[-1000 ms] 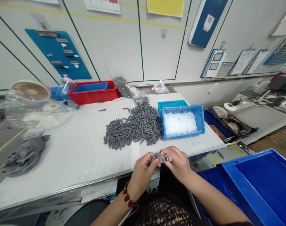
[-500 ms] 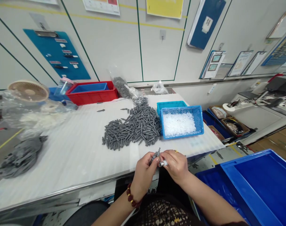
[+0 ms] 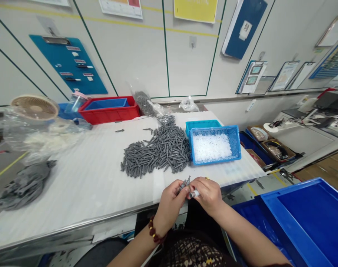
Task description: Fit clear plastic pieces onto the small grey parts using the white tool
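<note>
In front of my body, at the table's near edge, both hands meet. My left hand [image 3: 171, 200] is closed on grey ribbed plastic pieces [image 3: 187, 181], whose narrow tips stick up past the fingers. Between the fingers of my right hand [image 3: 209, 194] is a short white-and-silver tube [image 3: 194, 194], its dark open end turned toward my left hand. The fingertips are close together, and I cannot tell whether the tube touches a grey piece. Beyond the hands lies a heap of similar grey pieces [image 3: 160, 152]. Right of it, a blue bin [image 3: 235, 142] holds small white rings [image 3: 212, 146].
A teal bin [image 3: 205, 124] stands behind the blue one. Red tray [image 3: 109, 116], fan [image 3: 34, 107] and clear plastic bags [image 3: 16, 129] line the far left. A grey bundle [image 3: 24, 185] lies at the left edge. Large blue crates [image 3: 310, 218] stand at lower right.
The tube and the grey tips have shifted very slightly to the right between my fingers. Both hands keep their grip, and the heap and bins look the same.
</note>
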Demonstrator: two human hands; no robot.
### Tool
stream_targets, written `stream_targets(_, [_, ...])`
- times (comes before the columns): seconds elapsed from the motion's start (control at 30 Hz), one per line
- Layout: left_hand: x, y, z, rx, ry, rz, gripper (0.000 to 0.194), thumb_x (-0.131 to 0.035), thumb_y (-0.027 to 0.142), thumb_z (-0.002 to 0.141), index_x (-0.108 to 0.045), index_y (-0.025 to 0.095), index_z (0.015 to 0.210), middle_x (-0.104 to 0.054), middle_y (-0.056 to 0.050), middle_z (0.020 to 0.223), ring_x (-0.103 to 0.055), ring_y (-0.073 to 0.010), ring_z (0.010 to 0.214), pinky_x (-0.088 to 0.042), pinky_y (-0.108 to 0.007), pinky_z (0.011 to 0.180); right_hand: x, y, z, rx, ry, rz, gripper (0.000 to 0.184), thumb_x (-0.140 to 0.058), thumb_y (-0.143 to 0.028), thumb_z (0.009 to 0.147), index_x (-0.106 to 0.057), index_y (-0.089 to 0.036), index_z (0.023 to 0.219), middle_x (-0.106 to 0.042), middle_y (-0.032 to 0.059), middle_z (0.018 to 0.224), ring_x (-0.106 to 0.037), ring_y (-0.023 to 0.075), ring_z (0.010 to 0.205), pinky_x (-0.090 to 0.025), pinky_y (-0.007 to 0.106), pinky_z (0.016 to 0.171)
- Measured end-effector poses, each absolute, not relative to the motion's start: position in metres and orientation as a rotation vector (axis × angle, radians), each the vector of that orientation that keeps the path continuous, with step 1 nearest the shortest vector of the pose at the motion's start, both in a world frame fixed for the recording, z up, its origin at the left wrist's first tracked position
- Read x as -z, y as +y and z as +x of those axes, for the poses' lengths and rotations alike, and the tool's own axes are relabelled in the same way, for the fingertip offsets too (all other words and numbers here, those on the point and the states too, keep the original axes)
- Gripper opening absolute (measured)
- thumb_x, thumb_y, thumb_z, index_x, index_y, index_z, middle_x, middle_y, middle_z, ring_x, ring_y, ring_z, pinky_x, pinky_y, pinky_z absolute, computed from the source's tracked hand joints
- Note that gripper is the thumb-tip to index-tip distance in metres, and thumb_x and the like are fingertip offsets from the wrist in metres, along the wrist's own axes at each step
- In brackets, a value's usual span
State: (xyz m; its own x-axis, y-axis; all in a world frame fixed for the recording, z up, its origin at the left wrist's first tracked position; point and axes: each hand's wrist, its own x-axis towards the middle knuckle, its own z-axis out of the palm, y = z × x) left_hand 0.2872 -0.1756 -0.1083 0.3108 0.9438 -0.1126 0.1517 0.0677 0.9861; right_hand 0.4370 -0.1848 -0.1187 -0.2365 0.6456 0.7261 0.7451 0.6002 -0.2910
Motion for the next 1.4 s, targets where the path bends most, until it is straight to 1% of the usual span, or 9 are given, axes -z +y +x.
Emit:
stream_targets(0.37, [0.115, -0.173, 0.287, -0.839, 1.073, 1.387, 0.020, -0.049, 0.035, 0.080, -0.053, 0.017, 0.072, -0.052, 0.003, 0.059, -0.036, -0.0082, 0.046, -0.029, -0.020, 0.047, 0.118, -0.183, 0.435, 0.146, -1.932, -1.165, 0.020, -0.049, -0.022, 0.090, -0.055, -0.019, 0.071, -0.059, 0.0010, 0.064, -0.054, 0.0115, 0.055, -0.040, 0.022, 0.055])
stream_targets(0.5, [0.110, -0.172, 0.288, -0.825, 1.121, 1.453, 0.018, -0.048, 0.032, 0.080, -0.055, 0.018, 0.071, -0.056, 0.002, 0.060, -0.043, -0.0110, 0.050, -0.032, -0.022, 0.051, 0.119, -0.180, 0.437, 0.148, -1.918, -1.190, 0.019, -0.052, -0.021, 0.087, -0.054, -0.019, 0.069, -0.059, 0.0009, 0.065, -0.055, 0.0118, 0.057, -0.040, 0.023, 0.057])
stream_targets(0.6, [0.108, -0.172, 0.288, -0.815, 1.172, 1.533, 0.018, -0.049, 0.030, 0.080, -0.054, 0.018, 0.067, -0.057, 0.002, 0.061, -0.046, -0.0125, 0.056, -0.034, -0.023, 0.055, 0.118, -0.176, 0.441, 0.173, -1.876, -1.220, 0.018, -0.049, -0.014, 0.085, -0.053, -0.019, 0.068, -0.058, 0.0004, 0.064, -0.054, 0.0127, 0.057, -0.040, 0.023, 0.057])
stream_targets(0.8, [0.121, -0.170, 0.282, -0.761, 0.987, 1.273, 0.022, -0.052, 0.038, 0.080, -0.051, 0.017, 0.071, -0.053, 0.003, 0.058, -0.038, -0.0075, 0.043, -0.029, -0.020, 0.043, 0.103, -0.159, 0.471, 0.195, -1.669, -1.328, 0.015, -0.047, -0.012, 0.078, -0.055, -0.020, 0.069, -0.059, 0.0001, 0.064, -0.056, 0.0139, 0.060, -0.042, 0.023, 0.059])
stream_targets(0.93, [0.120, -0.165, 0.278, -0.830, 0.876, 0.964, 0.033, -0.061, 0.044, 0.074, -0.051, 0.016, 0.086, -0.061, -0.002, 0.073, -0.050, -0.0091, 0.053, -0.035, -0.018, 0.042, 0.087, -0.134, 0.508, 0.263, -1.601, -1.574, 0.015, -0.046, -0.018, 0.077, -0.060, -0.019, 0.071, -0.063, 0.0031, 0.068, -0.058, 0.0170, 0.063, -0.042, 0.025, 0.061])
stream_targets(1.07, [0.114, -0.160, 0.276, -0.849, 0.819, 0.809, 0.034, -0.068, 0.042, 0.070, -0.050, 0.016, 0.084, -0.064, -0.007, 0.089, -0.058, -0.0124, 0.068, -0.043, -0.020, 0.050, 0.068, -0.100, 0.536, 0.277, -1.621, -2.040, 0.016, -0.049, -0.022, 0.080, -0.064, -0.018, 0.077, -0.067, 0.0076, 0.079, -0.060, 0.0219, 0.073, -0.038, 0.026, 0.059])
stream_targets(1.13, [0.114, -0.158, 0.275, -0.847, 0.799, 0.769, 0.034, -0.070, 0.040, 0.069, -0.051, 0.015, 0.083, -0.064, -0.006, 0.089, -0.058, -0.0130, 0.071, -0.045, -0.020, 0.052, 0.060, -0.088, 0.542, 0.257, -1.689, -2.223, 0.016, -0.049, -0.021, 0.081, -0.065, -0.018, 0.078, -0.067, 0.0085, 0.083, -0.061, 0.0224, 0.074, -0.035, 0.026, 0.056])
stream_targets(1.3, [0.117, -0.154, 0.274, -0.846, 0.778, 0.701, 0.036, -0.071, 0.036, 0.067, -0.052, 0.015, 0.090, -0.063, -0.004, 0.080, -0.058, -0.0120, 0.067, -0.045, -0.020, 0.053, 0.050, -0.076, 0.542, 0.242, -1.719, -2.354, 0.016, -0.049, -0.022, 0.081, -0.064, -0.018, 0.081, -0.067, 0.0101, 0.085, -0.061, 0.0238, 0.075, -0.032, 0.026, 0.053])
stream_targets(1.4, [0.118, -0.152, 0.272, -0.847, 0.763, 0.674, 0.035, -0.070, 0.034, 0.068, -0.052, 0.015, 0.092, -0.063, -0.003, 0.079, -0.059, -0.0122, 0.069, -0.045, -0.020, 0.055, 0.048, -0.076, 0.543, 0.236, -1.753, -2.378, 0.019, -0.049, -0.020, 0.080, -0.063, -0.018, 0.092, -0.066, 0.0105, 0.093, -0.060, 0.0242, 0.078, -0.034, 0.026, 0.054])
